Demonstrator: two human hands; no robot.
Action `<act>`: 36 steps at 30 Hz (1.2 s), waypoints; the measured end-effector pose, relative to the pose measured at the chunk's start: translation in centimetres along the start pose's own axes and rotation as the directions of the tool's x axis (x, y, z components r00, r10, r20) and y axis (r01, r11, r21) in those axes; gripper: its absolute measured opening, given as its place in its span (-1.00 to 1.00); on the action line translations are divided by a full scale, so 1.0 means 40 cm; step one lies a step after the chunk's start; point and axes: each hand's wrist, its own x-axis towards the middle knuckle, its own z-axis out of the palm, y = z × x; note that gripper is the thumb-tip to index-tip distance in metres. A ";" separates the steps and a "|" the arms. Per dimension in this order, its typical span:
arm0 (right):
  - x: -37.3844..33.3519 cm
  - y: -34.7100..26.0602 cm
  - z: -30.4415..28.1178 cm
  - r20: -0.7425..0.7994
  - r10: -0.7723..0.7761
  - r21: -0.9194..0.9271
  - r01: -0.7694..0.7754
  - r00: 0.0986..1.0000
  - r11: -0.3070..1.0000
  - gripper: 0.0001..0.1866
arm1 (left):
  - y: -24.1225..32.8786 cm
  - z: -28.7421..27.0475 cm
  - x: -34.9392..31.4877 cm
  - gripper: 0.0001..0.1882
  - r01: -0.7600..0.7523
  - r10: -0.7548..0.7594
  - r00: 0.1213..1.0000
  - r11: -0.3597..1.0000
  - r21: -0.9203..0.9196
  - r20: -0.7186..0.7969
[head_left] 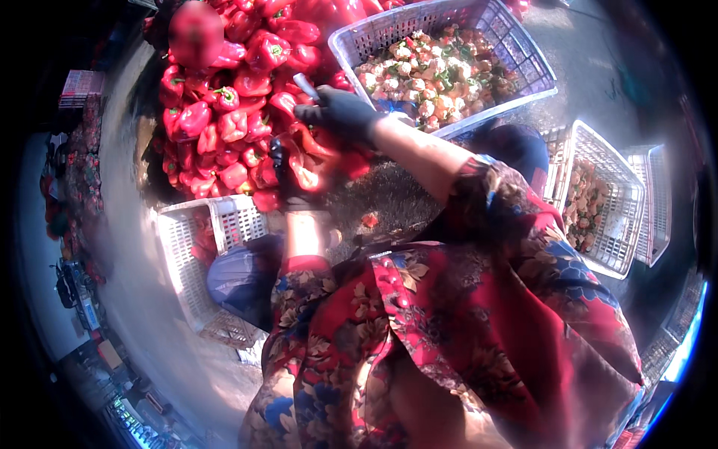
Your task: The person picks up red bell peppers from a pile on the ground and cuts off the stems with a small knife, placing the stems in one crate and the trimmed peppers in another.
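A large heap of red bell peppers [232, 126] lies in front of me, some with green stems. My right hand [340, 114], in a black glove, is closed around a small knife [305, 86] whose pale blade points away to the upper left. My left hand [288, 176], also black-gloved, is at the near edge of the heap, its fingers curled against a red bell pepper [305, 166] that looks cut or split. The glare and blur hide part of that grip. The two hands are apart, with the right one farther out.
A grey-blue crate [449, 129] full of pepper cores stands beyond my right hand. Farther right is a white crate [609, 217] with more cores, another crate beside it. A white basket [179, 247] holding some red pieces sits by my left knee. A red scrap [370, 219] lies between my legs.
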 end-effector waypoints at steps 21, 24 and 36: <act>-0.074 0.252 -0.219 0.106 0.427 0.864 -0.297 0.898 0.408 -0.67 | 0.023 -0.468 0.329 -0.54 -0.115 0.158 0.800 0.987 0.110 -0.579; -0.108 0.165 -0.202 0.036 0.334 0.753 -0.245 0.942 0.611 -0.70 | -0.042 -0.503 0.397 -0.55 0.215 0.306 0.694 0.777 0.592 -0.652; -0.030 0.132 -0.180 0.068 0.457 0.725 -0.358 0.887 0.588 -0.58 | -0.177 -0.474 0.349 -0.57 0.354 0.482 0.836 -0.104 0.930 -0.264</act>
